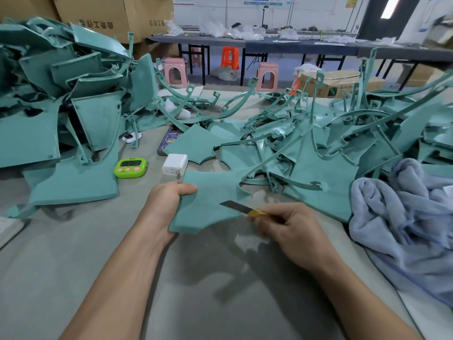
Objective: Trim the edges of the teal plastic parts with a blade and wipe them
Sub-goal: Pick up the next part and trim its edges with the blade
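The left hand is gripping the part by its left edge, steadying it above the bench. The right hand is pinching the blade against the part's right edge for trimming. Right of the part, a towel is lying ready for wiping; beyond it, untrimmed parts are waiting.

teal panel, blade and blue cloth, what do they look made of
The teal panel looks like moulded plastic: matte, slightly grainy face, thin stiff edge. The blade looks like bare grey metal with a dull sheen. The blue cloth is a soft fleecy fabric, possibly microfibre, judging by its fuzzy folds.
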